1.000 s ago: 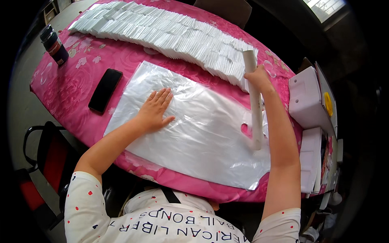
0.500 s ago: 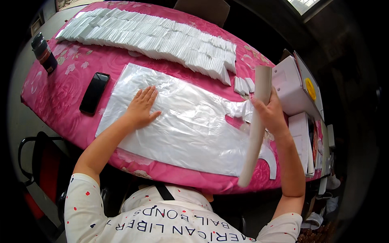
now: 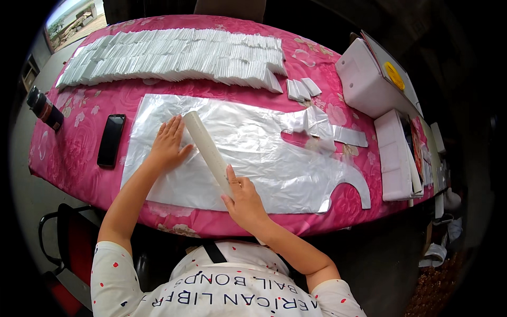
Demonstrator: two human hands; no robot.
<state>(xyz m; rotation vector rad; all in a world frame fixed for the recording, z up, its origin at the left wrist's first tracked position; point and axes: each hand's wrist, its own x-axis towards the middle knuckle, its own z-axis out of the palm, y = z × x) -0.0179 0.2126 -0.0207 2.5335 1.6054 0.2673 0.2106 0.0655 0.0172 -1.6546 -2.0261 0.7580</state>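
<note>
Plastic (image 3: 264,164) lies on pink cloth (image 3: 63,142). Left hand (image 3: 168,148) spread palm-down on it, gripping nothing; right hand (image 3: 245,203) wraps tube (image 3: 207,150) over plastic (contact unclear). Advisable: even pressure, tube clear of left fingertips.

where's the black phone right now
In the head view, the black phone lies on the pink tablecloth at left, between the dark bottle and the plastic sheet.
</note>
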